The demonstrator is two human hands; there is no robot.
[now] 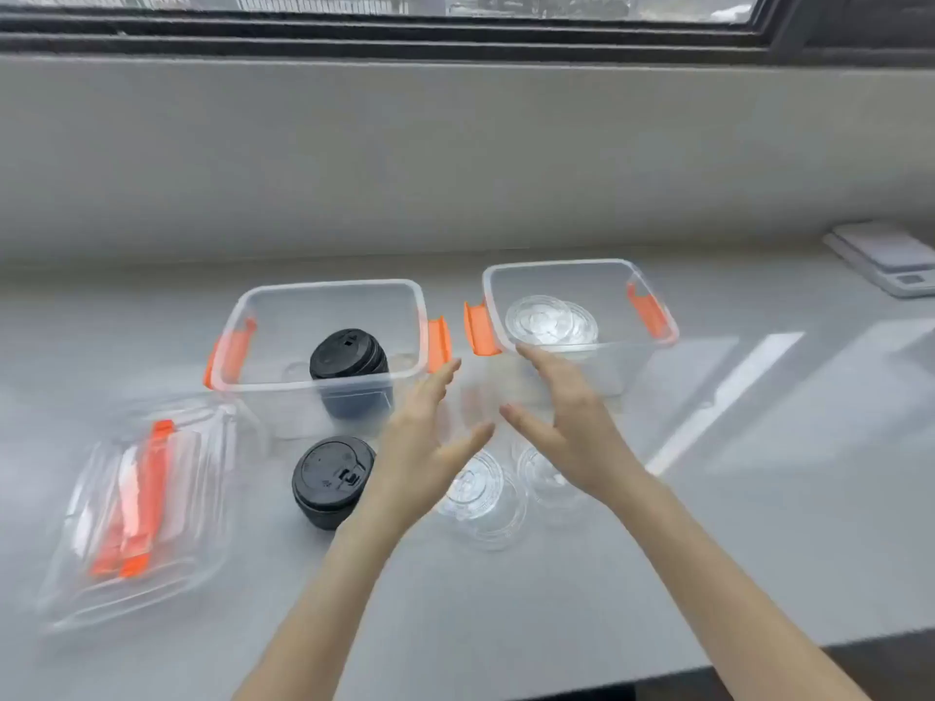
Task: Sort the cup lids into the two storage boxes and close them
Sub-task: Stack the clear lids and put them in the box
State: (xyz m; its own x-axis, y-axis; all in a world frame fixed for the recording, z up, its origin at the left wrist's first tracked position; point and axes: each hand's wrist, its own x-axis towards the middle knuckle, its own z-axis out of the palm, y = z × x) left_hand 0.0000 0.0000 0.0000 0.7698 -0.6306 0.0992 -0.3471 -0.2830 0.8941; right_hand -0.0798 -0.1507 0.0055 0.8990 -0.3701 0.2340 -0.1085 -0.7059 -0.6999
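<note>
Two clear storage boxes with orange latches stand open on the grey counter. The left box [243, 341] holds a stack of black cup lids [349, 354]. The right box [652, 316] holds clear lids [549, 321]. In front of the left box sits another stack of black lids [329, 480]. Clear lids [478, 493] lie on the counter below my hands, with more of them [544, 478] beside. My left hand [430, 442] and my right hand [566, 422] hover above these, fingers spread, palms facing each other, holding nothing.
Two clear box covers with orange clips [136, 503] lie stacked at the front left. A white kitchen scale [890, 260] rests at the far right by the wall. The counter's front edge [759, 655] runs along the lower right. A window sill rises behind the boxes.
</note>
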